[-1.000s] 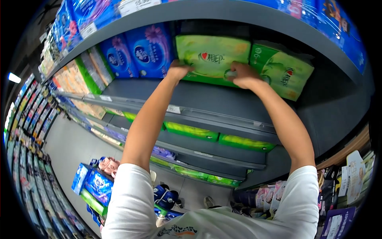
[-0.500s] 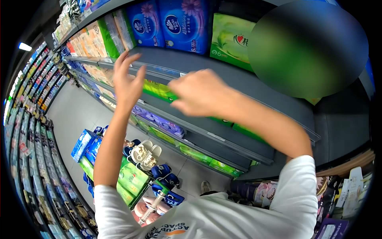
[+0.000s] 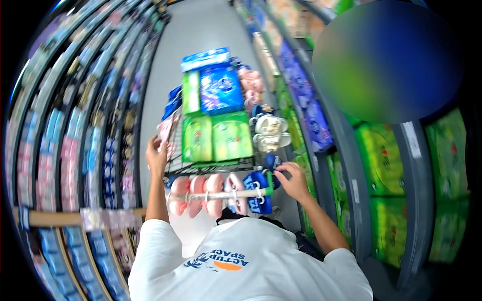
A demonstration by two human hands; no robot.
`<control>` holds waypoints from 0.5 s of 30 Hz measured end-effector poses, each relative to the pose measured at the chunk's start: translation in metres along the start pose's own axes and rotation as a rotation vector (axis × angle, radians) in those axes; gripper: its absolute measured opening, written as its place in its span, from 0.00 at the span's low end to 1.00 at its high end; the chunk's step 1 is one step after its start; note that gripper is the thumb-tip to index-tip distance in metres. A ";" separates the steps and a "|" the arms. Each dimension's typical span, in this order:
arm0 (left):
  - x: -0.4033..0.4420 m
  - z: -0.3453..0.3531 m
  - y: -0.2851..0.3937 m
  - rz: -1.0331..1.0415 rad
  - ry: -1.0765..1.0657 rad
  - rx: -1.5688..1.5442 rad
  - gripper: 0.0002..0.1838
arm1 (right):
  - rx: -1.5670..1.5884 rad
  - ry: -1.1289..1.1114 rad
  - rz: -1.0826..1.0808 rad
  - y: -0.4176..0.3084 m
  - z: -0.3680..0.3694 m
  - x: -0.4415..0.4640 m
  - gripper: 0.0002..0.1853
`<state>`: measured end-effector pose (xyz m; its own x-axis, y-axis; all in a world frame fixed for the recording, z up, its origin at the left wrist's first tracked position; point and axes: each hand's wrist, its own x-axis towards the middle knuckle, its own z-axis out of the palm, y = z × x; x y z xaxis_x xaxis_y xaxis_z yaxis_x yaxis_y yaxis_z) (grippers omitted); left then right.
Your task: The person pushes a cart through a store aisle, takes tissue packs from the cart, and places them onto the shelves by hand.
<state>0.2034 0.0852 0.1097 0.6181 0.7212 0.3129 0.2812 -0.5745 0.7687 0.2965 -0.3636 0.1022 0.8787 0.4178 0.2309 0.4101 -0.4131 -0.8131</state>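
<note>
A wire cart (image 3: 211,167) stands in front of me. In it lie green tissue packs (image 3: 232,136) and a blue pack (image 3: 221,89). Slippers hang around its sides, and pink ones (image 3: 214,194) hang along the handle bar (image 3: 226,194). My left hand (image 3: 156,154) is at the cart's left side, its fingers near a pink slipper (image 3: 165,128); whether it touches it is unclear. My right hand (image 3: 292,179) is near the handle's green right end, beside a dark blue slipper (image 3: 271,161), with thumb and fingers curled; its grip cannot be made out.
Shelves with green packs (image 3: 384,159) and purple packs (image 3: 317,125) run along the right. On the left stand long shelves of small packaged goods (image 3: 75,150). Grey floor (image 3: 193,27) shows beyond the cart. A round blur covers part of the upper right.
The view has swung from the tissue shelf to the cart and aisle. Both hands have left the green pack on the shelf and are now at either side of the cart.
</note>
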 end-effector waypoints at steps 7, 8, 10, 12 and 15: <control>-0.115 -0.058 -0.081 -0.005 -0.059 0.246 0.09 | -0.094 0.012 -0.108 -0.003 0.065 -0.015 0.05; -0.121 -0.057 -0.090 0.016 -0.068 0.288 0.08 | -0.079 -0.017 -0.118 0.000 0.076 -0.016 0.05; -0.124 -0.057 -0.101 0.033 -0.103 0.378 0.13 | -0.071 0.005 -0.098 0.009 0.096 -0.019 0.05; -0.122 -0.060 -0.104 0.096 -0.127 0.474 0.17 | -0.158 0.010 -0.243 0.011 0.107 -0.016 0.06; -0.117 -0.063 -0.111 0.139 -0.074 0.540 0.19 | -0.196 0.029 -0.251 0.011 0.115 -0.016 0.07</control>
<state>0.0534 0.0890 0.0225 0.7204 0.6065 0.3364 0.5174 -0.7930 0.3216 0.2592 -0.2815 0.0277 0.7492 0.5047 0.4288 0.6522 -0.4492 -0.6106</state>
